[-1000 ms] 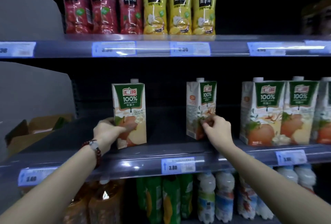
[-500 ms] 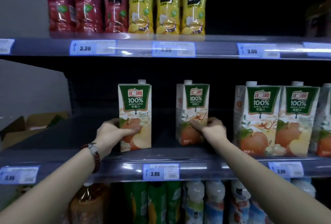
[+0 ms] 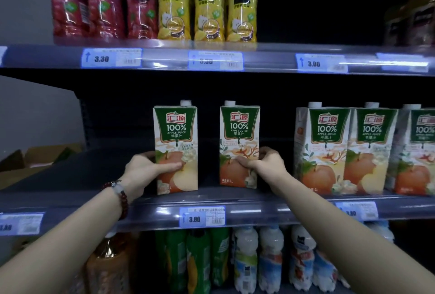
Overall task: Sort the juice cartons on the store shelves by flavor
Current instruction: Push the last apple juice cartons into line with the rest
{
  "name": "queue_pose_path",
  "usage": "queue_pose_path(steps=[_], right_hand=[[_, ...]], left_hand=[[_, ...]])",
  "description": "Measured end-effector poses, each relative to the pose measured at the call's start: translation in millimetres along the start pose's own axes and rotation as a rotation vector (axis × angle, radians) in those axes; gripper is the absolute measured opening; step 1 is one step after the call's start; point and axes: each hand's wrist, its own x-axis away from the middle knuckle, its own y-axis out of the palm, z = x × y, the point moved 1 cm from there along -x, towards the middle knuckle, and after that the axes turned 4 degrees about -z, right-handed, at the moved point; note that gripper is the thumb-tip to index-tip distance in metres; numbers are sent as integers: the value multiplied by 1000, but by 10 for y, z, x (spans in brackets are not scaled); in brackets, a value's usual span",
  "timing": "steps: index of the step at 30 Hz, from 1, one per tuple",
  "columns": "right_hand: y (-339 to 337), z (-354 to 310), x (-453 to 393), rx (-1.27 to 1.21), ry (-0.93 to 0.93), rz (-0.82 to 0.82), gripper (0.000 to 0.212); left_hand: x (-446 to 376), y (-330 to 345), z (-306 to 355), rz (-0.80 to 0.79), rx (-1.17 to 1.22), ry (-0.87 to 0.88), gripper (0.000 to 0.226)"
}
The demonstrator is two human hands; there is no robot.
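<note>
- Two apple juice cartons are held upright on the middle shelf, one in each hand, with a dark gap left between them.
- The left carton is gripped low on its left edge by the left hand; the thumb is laid across the apple picture on the front and the fingers are wrapped behind.
- A dark red bead bracelet is worn on the left wrist.
- The right carton is clasped by the right hand at its lower right edge, the fingers curled over the front face.
- Both cartons are turned with their green "100% APPLE JUICE" labels to the front; their bases appear to rest on the shelf, though contact cannot be confirmed.
- Further right, well apart from the held pair, a row of three more apple juice cartons is seen standing side by side and touching.
- On the top shelf, red bottles are ranged to the left of yellow bottles.
- Price tags are fixed along the shelf edges.
- On the shelf below, green bottles and white bottles are stocked.
- A cardboard box is seen at the far left.
</note>
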Motion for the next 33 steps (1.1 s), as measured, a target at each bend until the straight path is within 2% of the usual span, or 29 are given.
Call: queue_pose_path(steps=[3, 6, 10, 16, 22, 25, 33], right_hand=[[-22, 23, 81, -86, -10, -14, 57], [-118, 2, 181, -135, -44, -68, 45], [-328, -80, 326, -148, -69, -115, 33], [-596, -35, 498, -129, -77, -72, 33], [-596, -32, 510, -103, -70, -75, 15], [-567, -44, 500, -82, -62, -70, 14], [-604, -107, 508, -97, -58, -62, 3]], left_hand=[[35, 100, 17, -39, 3, 7, 87], [70, 243, 69, -89, 5, 17, 90], [138, 514, 148, -162, 31, 21, 80], [149, 823, 180, -219, 37, 39, 76], [98, 913, 142, -202, 91, 6, 82], [71, 933, 96, -204, 112, -5, 91], [-10, 983, 91, -183, 188, 4, 93]])
